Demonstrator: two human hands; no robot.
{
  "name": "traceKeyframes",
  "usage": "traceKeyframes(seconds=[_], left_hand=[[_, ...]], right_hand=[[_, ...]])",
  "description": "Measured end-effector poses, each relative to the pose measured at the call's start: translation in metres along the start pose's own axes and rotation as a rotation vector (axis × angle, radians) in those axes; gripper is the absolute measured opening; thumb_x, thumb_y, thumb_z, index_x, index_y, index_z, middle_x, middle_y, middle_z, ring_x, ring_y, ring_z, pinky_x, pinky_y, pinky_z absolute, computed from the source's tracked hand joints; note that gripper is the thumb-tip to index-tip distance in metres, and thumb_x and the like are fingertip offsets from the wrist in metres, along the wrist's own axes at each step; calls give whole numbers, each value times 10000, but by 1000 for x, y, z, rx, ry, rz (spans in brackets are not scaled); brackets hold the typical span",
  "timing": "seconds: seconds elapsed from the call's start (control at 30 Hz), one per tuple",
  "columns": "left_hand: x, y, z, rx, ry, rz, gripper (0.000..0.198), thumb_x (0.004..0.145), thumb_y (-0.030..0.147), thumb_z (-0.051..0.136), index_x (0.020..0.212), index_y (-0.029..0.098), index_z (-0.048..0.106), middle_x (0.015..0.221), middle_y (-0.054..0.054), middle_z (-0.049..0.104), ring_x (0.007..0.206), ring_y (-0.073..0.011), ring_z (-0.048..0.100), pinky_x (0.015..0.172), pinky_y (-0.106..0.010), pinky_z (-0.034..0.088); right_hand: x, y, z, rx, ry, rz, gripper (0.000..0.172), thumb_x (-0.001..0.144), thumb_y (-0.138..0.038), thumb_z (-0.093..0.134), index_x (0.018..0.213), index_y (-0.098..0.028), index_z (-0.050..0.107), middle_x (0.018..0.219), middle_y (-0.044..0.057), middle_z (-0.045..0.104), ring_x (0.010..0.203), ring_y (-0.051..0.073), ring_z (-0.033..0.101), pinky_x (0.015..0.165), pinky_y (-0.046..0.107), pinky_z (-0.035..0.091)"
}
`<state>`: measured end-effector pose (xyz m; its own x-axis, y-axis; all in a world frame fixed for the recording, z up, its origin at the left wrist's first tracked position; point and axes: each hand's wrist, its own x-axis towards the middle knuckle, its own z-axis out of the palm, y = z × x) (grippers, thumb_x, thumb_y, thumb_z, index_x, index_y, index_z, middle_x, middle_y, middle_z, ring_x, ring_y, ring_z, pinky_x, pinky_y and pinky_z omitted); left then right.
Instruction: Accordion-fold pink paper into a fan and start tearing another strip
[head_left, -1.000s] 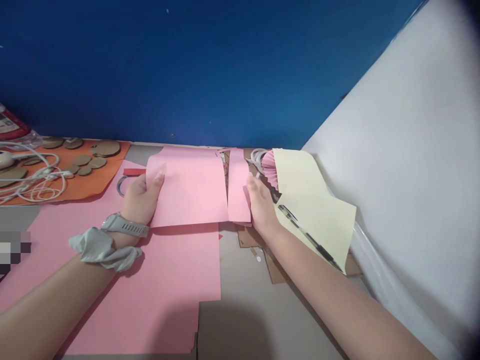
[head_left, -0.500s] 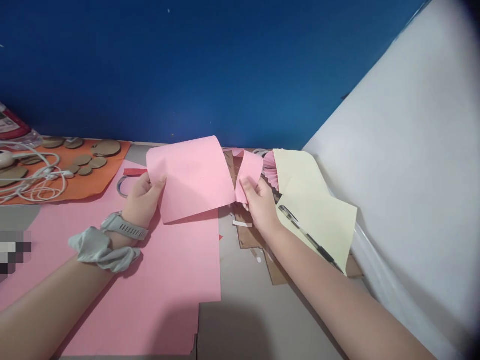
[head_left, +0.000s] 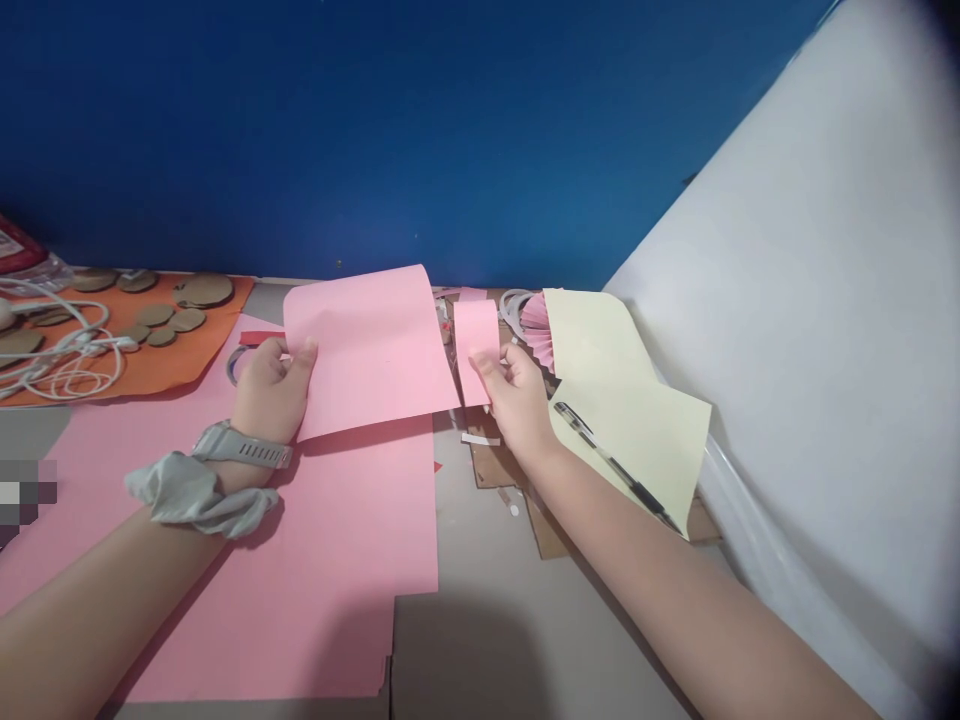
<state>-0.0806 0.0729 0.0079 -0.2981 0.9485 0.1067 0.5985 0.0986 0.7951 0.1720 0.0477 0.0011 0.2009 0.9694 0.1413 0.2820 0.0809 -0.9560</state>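
Observation:
Pinched at its left edge by my left hand [head_left: 276, 385], a pink sheet of paper [head_left: 371, 345] is held up, its top curling over. My right hand [head_left: 514, 395] grips a narrow pink paper strip [head_left: 477, 335] between thumb and fingers. A thin gap runs between strip and sheet; whether they still touch at the lower corner I cannot tell. Below them a larger pink sheet [head_left: 360, 540] lies flat on the table, partly under my left arm.
Pale yellow paper [head_left: 645, 400] with a pen [head_left: 619, 468] on it lies to the right. Cardboard pieces [head_left: 491, 465] and paper scraps sit in the middle. At left, orange paper [head_left: 217, 340] bears cardboard cutouts and white earphones [head_left: 90, 345]. A blue wall [head_left: 420, 130] rises behind.
The strip, joined to the sheet by its lower end and bent aside before, now stands upright with a gap beside the sheet. My left hand has shifted slightly left.

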Motion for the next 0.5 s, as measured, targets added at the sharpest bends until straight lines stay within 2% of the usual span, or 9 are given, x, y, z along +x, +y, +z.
traceKeyframes(seconds=[0.17,0.3,0.33,0.4,0.43,0.5], left_hand=[[3,-4,0,-2,4,7,301,803,467,529,782,167,542,508,40,530,485,-123,491,494,-223,341],[3,-8,1,-88,-20,0,315,802,481,534,818,166,542,511,46,519,459,-111,474,462,-216,346],[3,-8,1,-121,-26,-1,314,804,482,533,823,168,537,512,48,514,452,-107,469,451,-211,348],[2,-7,1,-198,-34,8,303,811,478,529,821,175,515,526,51,512,448,-98,468,434,-202,355],[2,-6,1,-239,-35,17,298,817,477,523,822,180,501,538,51,515,447,-94,470,428,-197,361],[0,-4,1,-315,-33,49,289,831,474,511,832,187,477,552,53,516,443,-84,465,423,-188,370]], right_hand=[[-1,0,-1,-16,-15,-7,349,809,-533,548,705,-216,444,567,-67,400,486,87,349,484,229,294],[2,5,-2,-84,18,-22,343,832,-538,500,729,-214,460,620,-46,436,555,109,422,545,246,368],[3,7,-1,-106,41,-35,318,839,-526,491,786,-213,486,678,-30,482,609,124,465,589,261,403],[6,12,-1,-138,89,-88,318,838,-470,507,1030,-217,500,922,32,557,808,169,535,717,312,453],[6,13,0,-160,116,-131,422,827,-433,527,1183,-225,439,1089,71,532,954,199,527,797,350,455],[4,12,2,-217,180,-240,668,804,-386,555,1377,-244,242,1351,114,369,1221,248,386,953,429,391]])
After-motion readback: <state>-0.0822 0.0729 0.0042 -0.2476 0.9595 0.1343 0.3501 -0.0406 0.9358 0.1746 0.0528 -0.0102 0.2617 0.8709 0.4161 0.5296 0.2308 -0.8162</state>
